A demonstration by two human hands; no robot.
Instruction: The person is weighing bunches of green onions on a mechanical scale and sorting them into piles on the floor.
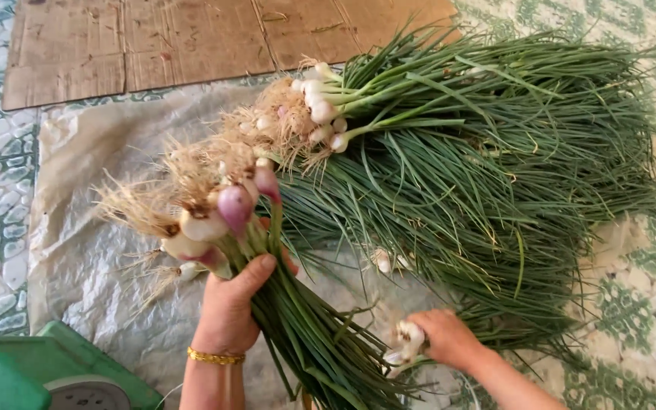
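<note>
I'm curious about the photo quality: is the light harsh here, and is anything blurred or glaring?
Head view: soft, even daylight with only faint shadows under the big heap of green-leaved spring onions; no strong glare, only a dull sheen on the crinkled pale plastic sheet; the left hand and its pink-bulbed bunch look sharp; the right hand is slightly soft.

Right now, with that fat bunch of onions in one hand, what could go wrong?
The left hand grips the bunch of spring onions only partway around, so stalks could slip loose onto the plastic sheet. The right hand pinches a few small onions from the edge of the big pile; tugging may snap or tangle the thin leaves. The green scale sits close to the left forearm and might get bumped.
</note>
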